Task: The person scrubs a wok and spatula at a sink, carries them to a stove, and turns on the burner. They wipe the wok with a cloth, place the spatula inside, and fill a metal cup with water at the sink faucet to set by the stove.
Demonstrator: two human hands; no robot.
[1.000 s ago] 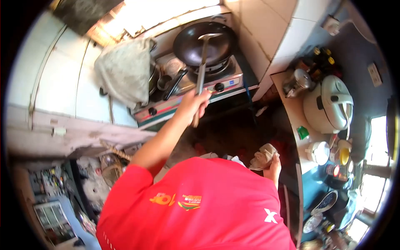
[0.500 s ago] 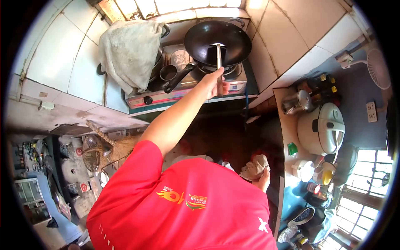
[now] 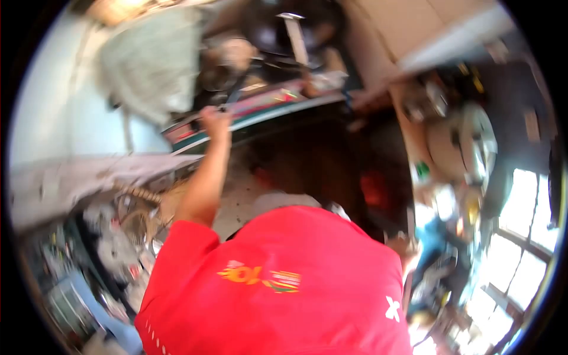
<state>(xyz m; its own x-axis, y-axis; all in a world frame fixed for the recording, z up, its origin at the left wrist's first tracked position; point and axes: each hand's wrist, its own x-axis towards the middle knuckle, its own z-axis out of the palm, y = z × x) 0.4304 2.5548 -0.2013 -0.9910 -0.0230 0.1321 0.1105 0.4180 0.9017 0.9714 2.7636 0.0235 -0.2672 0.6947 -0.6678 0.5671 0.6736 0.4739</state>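
My left hand [image 3: 216, 122], smeared by motion, is at the stove's front edge, close to the lower end of a black handle [image 3: 234, 94]. Whether its fingers touch or grip the handle I cannot tell. The dark wok [image 3: 260, 26] sits on the right burner. Inside leans a spatula [image 3: 297, 42], its handle over the wok's near rim and no hand on it. Low on the right, my right hand [image 3: 409, 253] is by the counter edge, around a blurred beige bundle [image 3: 400, 241] that looks like the crumpled cloth.
A pale cloth [image 3: 154, 68] drapes over a pot on the stove's left side, beside a small dark pot [image 3: 214, 77]. The right counter holds a rice cooker [image 3: 455, 142] and several blurred jars and bottles. A straw broom [image 3: 171, 198] is at the lower left.
My left hand has let go of the spatula and moved left and back to the stove front. My right hand has shifted right toward the counter. The whole view has swung and blurred.
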